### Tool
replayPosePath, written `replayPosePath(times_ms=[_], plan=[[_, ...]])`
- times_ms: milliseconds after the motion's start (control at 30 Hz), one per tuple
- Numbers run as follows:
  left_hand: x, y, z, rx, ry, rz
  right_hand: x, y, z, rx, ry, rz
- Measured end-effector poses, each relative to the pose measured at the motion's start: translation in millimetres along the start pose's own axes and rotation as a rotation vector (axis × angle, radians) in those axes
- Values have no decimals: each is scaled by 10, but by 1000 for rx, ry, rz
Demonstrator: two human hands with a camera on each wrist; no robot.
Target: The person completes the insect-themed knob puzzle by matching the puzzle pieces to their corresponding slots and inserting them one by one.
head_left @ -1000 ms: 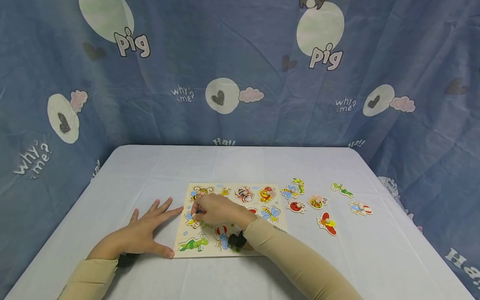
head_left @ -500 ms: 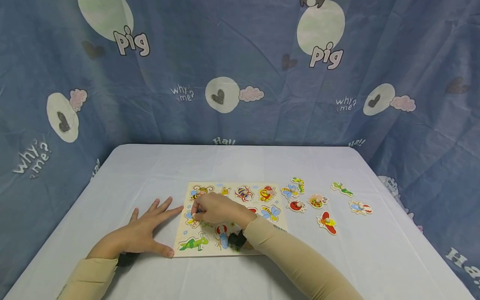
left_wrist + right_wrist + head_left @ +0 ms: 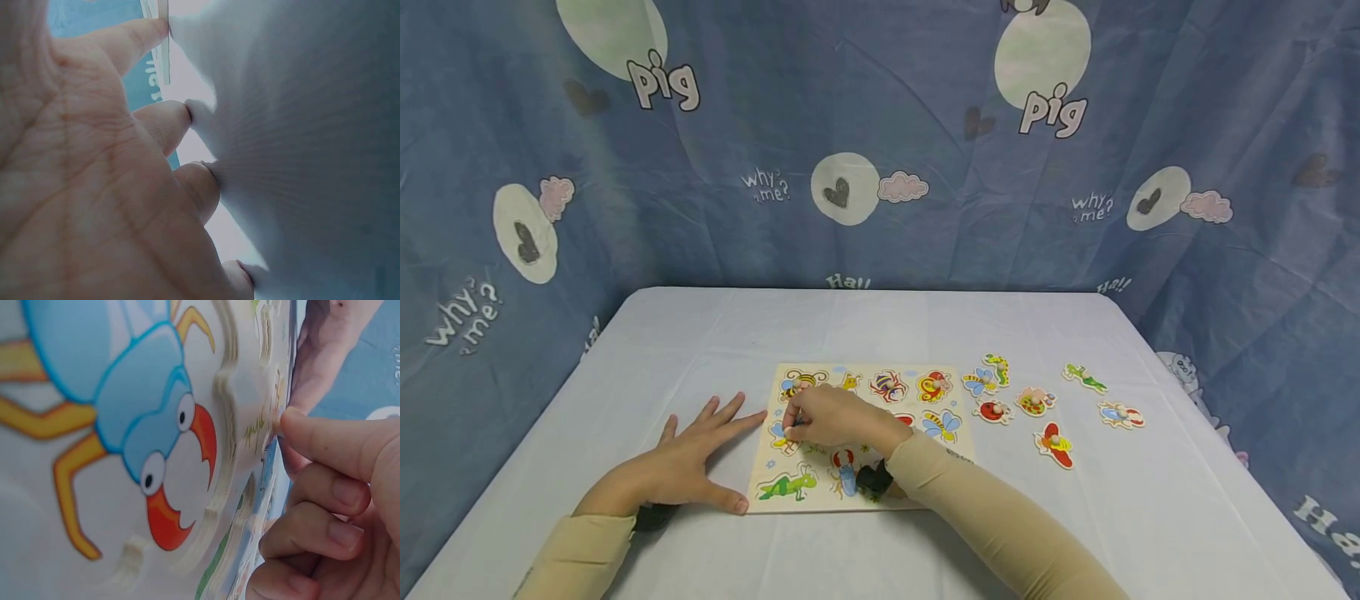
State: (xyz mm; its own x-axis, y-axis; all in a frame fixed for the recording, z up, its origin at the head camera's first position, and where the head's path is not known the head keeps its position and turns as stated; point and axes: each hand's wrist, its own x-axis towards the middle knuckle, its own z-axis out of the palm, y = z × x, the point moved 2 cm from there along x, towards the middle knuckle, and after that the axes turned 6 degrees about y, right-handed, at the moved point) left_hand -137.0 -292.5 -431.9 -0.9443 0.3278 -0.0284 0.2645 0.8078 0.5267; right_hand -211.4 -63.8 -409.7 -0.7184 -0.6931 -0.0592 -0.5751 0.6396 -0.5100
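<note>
A wooden insect puzzle board (image 3: pixel 820 505) lies on the table. Over its left half, my right hand (image 3: pixel 842 417) pinches a small knobbed puzzle piece (image 3: pixel 785 442) with blue and yellow parts, at the left of the middle row; the hand covers much of it. In the right wrist view, thumb and forefinger meet at the knob, with the other fingers (image 3: pixel 312 531) curled below. My left hand (image 3: pixel 688 467) rests spread on the table, its thumb and forefinger at the board's left edge. The left wrist view shows its palm (image 3: pixel 94 162) and fingertips on the white cloth.
Right of the board lie several loose pieces, among them a ladybug (image 3: pixel 993 412), a red-winged insect (image 3: pixel 1054 446), a green grasshopper (image 3: pixel 1084 379) and a blue beetle (image 3: pixel 1122 416). The board bears printed insect recesses, including a blue beetle (image 3: pixel 140 406). A patterned blue curtain (image 3: pixel 880 100) hangs behind.
Both hands and the puzzle board stay in the same place; only a very slight shift of the head view shows.
</note>
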Motion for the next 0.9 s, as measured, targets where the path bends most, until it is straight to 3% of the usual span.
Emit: replayPosePath(times_ms=[433, 900], plan=[[5, -3, -6, 12, -10, -11, -156, 191, -219, 106, 15, -19], [19, -8, 6, 9, -2, -24, -568, 524, -540, 138, 88, 11]])
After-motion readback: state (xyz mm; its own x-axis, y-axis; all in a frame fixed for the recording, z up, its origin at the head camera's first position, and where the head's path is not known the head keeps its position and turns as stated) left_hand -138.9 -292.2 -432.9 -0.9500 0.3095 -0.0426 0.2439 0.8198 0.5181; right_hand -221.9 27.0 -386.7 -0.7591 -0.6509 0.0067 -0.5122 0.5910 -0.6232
